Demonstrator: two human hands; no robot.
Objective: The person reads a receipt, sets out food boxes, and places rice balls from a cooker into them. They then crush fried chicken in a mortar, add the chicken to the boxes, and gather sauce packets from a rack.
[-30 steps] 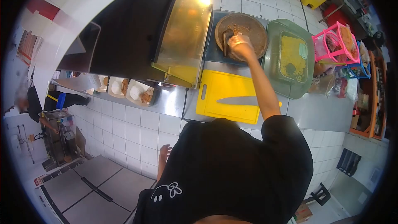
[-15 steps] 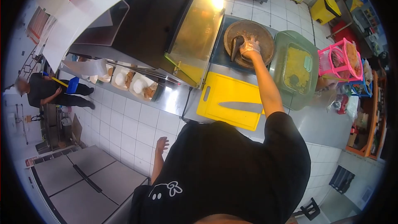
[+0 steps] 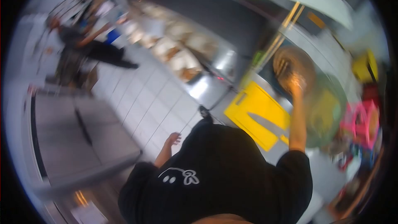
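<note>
My right hand (image 3: 296, 84), which looked to be in a clear plastic glove, reaches into a wide brown stone mortar (image 3: 306, 60). Motion blurs its fingers, so their grip cannot be made out. Beside them a dark, smeared shape in the bowl appears to be the pestle (image 3: 283, 67). My left hand (image 3: 174, 138) hangs over the floor at my side, holding nothing, its fingers loosely apart. Nearer my body, a large knife (image 3: 265, 123) lies on a yellow cutting board (image 3: 240, 107).
Right of the mortar sits a green lidded tub (image 3: 338, 118) with yellow contents. Beyond it is a pink basket (image 3: 361, 122). White food boxes (image 3: 176, 56) line the counter to the left. A person (image 3: 89, 43) stands far left, near a grey steel unit (image 3: 83, 132).
The view has swung left and blurred, shifting the counter to the right. My right hand stays at the mortar; my left hand still hangs free.
</note>
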